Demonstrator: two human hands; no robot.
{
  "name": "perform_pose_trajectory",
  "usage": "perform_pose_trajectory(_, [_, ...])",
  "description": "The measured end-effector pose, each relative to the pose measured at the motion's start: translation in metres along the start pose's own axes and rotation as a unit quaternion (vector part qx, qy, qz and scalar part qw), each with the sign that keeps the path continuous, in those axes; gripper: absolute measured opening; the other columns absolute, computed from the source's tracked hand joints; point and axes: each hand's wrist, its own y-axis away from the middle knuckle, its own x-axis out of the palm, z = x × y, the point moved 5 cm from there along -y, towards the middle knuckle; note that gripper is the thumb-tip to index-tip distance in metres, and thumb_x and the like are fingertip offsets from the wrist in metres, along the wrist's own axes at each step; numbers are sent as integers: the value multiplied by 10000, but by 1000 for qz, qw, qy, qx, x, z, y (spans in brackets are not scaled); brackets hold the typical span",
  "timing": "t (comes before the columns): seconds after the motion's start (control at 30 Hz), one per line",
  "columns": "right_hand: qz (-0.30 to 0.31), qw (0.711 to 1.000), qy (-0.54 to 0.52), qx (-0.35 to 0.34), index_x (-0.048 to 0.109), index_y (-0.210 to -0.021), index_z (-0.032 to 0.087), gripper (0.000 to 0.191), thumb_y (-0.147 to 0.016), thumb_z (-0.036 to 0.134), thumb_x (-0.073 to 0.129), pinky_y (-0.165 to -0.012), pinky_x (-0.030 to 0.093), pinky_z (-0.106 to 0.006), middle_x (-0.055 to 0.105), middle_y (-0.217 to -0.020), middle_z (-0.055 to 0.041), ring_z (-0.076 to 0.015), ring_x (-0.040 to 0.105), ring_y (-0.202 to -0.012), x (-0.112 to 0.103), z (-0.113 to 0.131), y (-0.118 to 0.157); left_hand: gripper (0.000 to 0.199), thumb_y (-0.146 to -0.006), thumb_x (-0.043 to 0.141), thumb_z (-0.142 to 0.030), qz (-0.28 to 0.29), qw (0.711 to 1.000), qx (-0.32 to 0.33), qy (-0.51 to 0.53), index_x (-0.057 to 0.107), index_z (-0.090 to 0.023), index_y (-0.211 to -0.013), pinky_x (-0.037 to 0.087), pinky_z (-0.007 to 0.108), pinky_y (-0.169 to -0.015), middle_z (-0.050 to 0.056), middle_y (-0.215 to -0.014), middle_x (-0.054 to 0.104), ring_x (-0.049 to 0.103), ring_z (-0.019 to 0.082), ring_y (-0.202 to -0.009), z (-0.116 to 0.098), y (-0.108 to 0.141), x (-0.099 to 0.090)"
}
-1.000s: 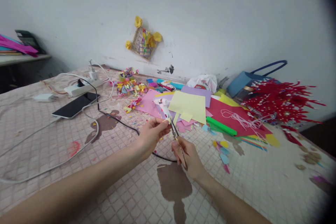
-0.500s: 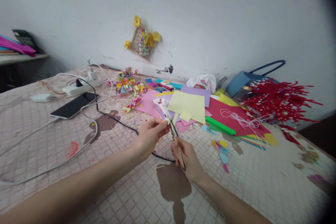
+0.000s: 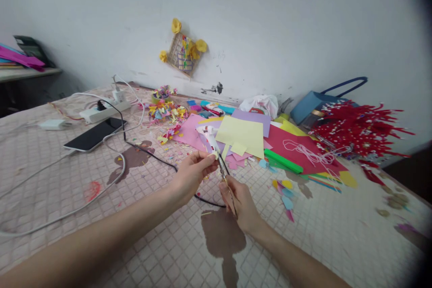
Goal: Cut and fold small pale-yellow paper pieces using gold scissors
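Scissors are in my right hand, whose fingers wrap round the handles while the blades point up and away. My left hand pinches a small pale yellow paper piece between thumb and fingers, at the tips of the blades. Just beyond the hands lies a white glue gun, partly over coloured paper, with a black cord running beneath my hands. A pale yellow sheet and a smaller yellow square lie to its right.
On the left are a power strip, a black-screened device and white cables. Paper scraps sit at the back. A green strip, red sheet, white string and red beaded decoration are on the right.
The scissor handles have drawn slightly closer together in my right hand. Otherwise my hands and the table items look almost the same.
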Motion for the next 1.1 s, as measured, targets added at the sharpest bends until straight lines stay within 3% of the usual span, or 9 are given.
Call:
perform_pose_trajectory(0.53, [-2,999,32,-8,390,-645,203,292,-851,403,439,-419,284,-205,384,-475,57,-93,382,-409,0,1,0,158,-655,705,-205,2,1000,-4,5,567,-130,-644,449,232,-706,6,-670,615,572,91,-664,-1,2,-1])
perform_pose_trajectory(1.1, [8,1000,7,-1,363,-628,195,351,-862,456,372,-425,264,-204,343,-473,69,-79,350,-426,2,0,0,147,-691,676,-228,7,1000,-3,-22,586,-116,-657,445,226,-700,14,-669,597,553,84,-644,-1,2,1])
